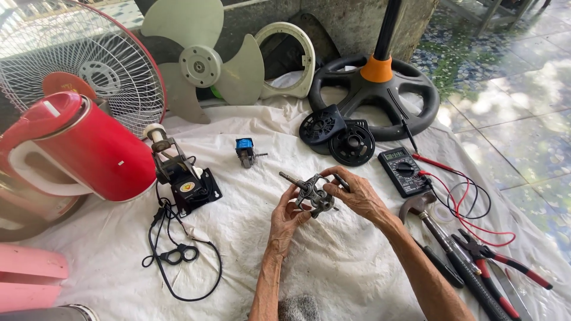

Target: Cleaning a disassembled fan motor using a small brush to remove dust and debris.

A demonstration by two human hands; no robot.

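Note:
Both hands hold a small grey metal fan motor part with a shaft just above a white cloth. My left hand grips it from below and the left. My right hand closes over its right side, fingers on top. The shaft sticks out toward the upper left.
On the cloth lie a black motor housing with cord, a small blue motor, black round covers, a multimeter with red leads, a hammer and pliers. A red kettle, fan grille, fan blade and black fan base stand behind.

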